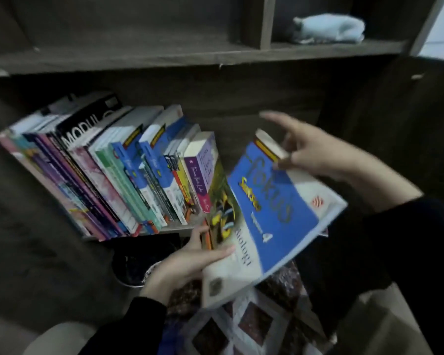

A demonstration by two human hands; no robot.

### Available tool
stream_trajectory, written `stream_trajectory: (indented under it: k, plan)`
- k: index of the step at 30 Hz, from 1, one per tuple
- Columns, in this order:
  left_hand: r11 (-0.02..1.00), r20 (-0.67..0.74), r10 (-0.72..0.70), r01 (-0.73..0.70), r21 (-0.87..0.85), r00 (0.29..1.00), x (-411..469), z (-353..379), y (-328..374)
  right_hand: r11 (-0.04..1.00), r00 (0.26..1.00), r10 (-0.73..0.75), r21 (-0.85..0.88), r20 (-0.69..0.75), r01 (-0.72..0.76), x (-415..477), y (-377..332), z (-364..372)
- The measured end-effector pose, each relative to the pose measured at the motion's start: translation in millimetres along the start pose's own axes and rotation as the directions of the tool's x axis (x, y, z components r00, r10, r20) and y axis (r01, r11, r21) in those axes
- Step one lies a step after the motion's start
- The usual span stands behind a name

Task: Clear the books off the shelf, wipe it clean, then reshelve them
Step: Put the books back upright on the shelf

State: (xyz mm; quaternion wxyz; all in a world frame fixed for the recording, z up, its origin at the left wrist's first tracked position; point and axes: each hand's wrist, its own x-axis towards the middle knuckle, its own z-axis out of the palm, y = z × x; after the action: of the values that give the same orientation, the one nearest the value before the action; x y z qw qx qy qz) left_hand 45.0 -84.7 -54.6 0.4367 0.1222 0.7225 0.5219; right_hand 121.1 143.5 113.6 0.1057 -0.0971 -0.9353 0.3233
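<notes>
Books lean at 9 o'clock. Your left hand pinches the Biologi book at 6 o'clock; your right hand grips the blue book.

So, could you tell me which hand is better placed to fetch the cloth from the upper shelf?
Right. The right hand sits nearer the cloth, holding only the blue book by its top corner; the left hand grips the Biologi book lower down.
</notes>
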Motion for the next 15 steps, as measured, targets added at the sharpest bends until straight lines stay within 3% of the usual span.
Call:
stream_trajectory:
  k: [2,3,6,7,10,13,15]
  plan:
    - [0.985,-0.185,0.172,-0.166,0.046,0.968,6,9,21,0.986,0.986,-0.161,-0.032,0.050,0.163,22,-21,-20]
    - [0.952,-0.310,0.304,-0.273,0.138,0.901,8,11,34,0.973,0.970,-0.221,-0.041,0.098,0.226,33,-30,-26]
    - [0.798,-0.564,0.599,-0.363,0.481,0.569,15,2,79,0.899,0.905,-0.332,-0.202,0.265,0.389,62,-50,-26]
    - [0.762,-0.559,0.647,-0.421,0.492,0.518,20,-3,91,0.863,0.878,-0.351,-0.252,0.325,0.438,71,-54,-22]
    - [0.736,-0.421,0.663,-0.642,0.215,0.618,33,-7,106,0.799,0.841,-0.407,-0.308,0.356,0.517,97,-46,-7]
    - [0.706,-0.510,0.671,-0.675,0.215,0.539,56,2,105,0.744,0.855,-0.484,-0.428,0.185,0.513,122,-22,12]
    - [0.697,-0.621,0.636,-0.686,0.207,0.458,70,7,107,0.672,0.811,-0.574,-0.497,0.119,0.548,133,-10,27]
